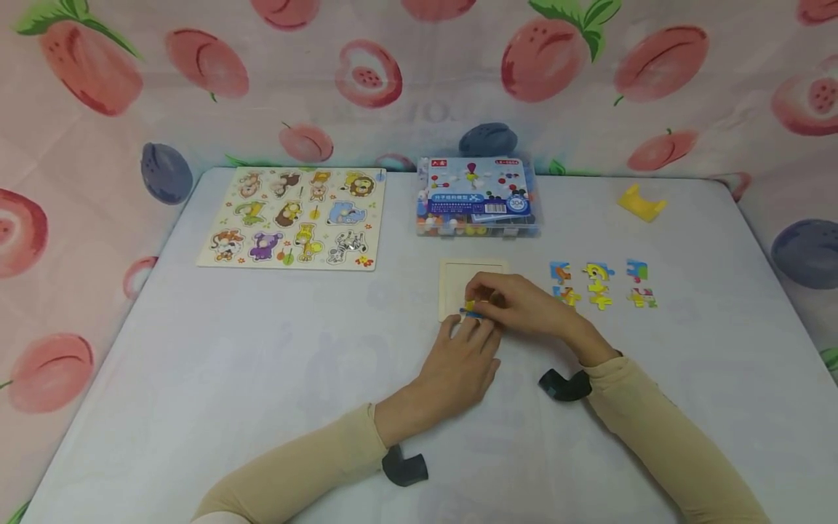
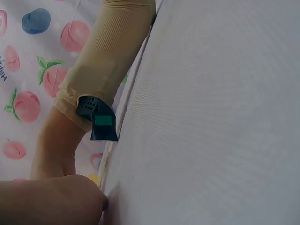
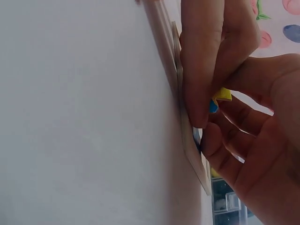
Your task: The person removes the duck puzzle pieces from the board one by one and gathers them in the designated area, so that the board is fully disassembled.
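A small wooden puzzle tray (image 1: 449,280) lies near the middle of the table. Over its lower part, my right hand (image 1: 527,306) pinches a yellow-and-blue puzzle piece (image 3: 224,94) between thumb and fingers. My left hand (image 1: 461,367) reaches in from the near side, its extended fingers touching the tray's near edge, close to another blue piece (image 3: 197,136) lying in the tray. Fingers hide much of both pieces. Several loose puzzle pieces (image 1: 599,272) are laid out in two rows to the right of the tray.
Behind the tray stands a clear plastic case (image 1: 478,196) with a blue label. An animal puzzle board (image 1: 294,218) lies at the back left. A yellow plastic part (image 1: 641,204) sits at the back right. Fruit-patterned cloth (image 1: 419,80) hangs behind the table.
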Tool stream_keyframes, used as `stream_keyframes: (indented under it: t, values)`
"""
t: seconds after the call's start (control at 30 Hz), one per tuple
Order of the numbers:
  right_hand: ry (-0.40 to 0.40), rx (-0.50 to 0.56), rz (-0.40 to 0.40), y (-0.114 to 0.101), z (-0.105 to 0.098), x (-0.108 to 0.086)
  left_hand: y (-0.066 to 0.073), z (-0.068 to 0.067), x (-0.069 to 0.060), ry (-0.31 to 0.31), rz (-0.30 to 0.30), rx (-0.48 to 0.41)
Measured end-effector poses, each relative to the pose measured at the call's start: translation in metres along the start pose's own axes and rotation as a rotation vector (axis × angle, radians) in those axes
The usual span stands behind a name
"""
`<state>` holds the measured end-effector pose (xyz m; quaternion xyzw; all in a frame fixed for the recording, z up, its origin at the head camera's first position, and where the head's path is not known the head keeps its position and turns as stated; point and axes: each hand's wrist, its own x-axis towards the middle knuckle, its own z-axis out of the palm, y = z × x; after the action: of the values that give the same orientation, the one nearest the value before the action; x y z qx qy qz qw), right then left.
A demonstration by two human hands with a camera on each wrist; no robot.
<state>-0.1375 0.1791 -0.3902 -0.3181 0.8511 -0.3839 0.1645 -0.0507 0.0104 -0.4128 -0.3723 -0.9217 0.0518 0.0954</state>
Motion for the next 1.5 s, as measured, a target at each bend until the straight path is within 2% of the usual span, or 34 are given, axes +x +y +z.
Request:
stream_keyframes:
  t: [0.23, 0.5, 0.63, 0.97, 1.2, 1.5]
  values:
    - [0.015, 0.027, 0.003, 0.001, 0.001, -0.001, 0.001, 0.000, 0.000, -0.015, -0.004, -0.001]
    - [0.110, 0.036, 0.039, 0.004, -0.006, -0.006, 0.001, 0.000, 0.001, -0.030, -0.017, -0.007]
    - [0.131, 0.045, 0.066, 0.006, -0.011, -0.011, 0.001, 0.000, 0.002, -0.024, -0.022, -0.011]
    - [0.151, 0.019, 0.118, 0.015, -0.018, -0.029, 0.000, 0.002, 0.001, -0.013, -0.015, -0.004]
    - [0.202, -0.037, 0.151, 0.021, -0.025, -0.044, 0.000, 0.002, 0.001, -0.019, -0.013, -0.010]
    - [0.252, -0.038, 0.226, 0.031, -0.034, -0.066, 0.000, 0.001, 0.001, -0.029, -0.016, -0.018]
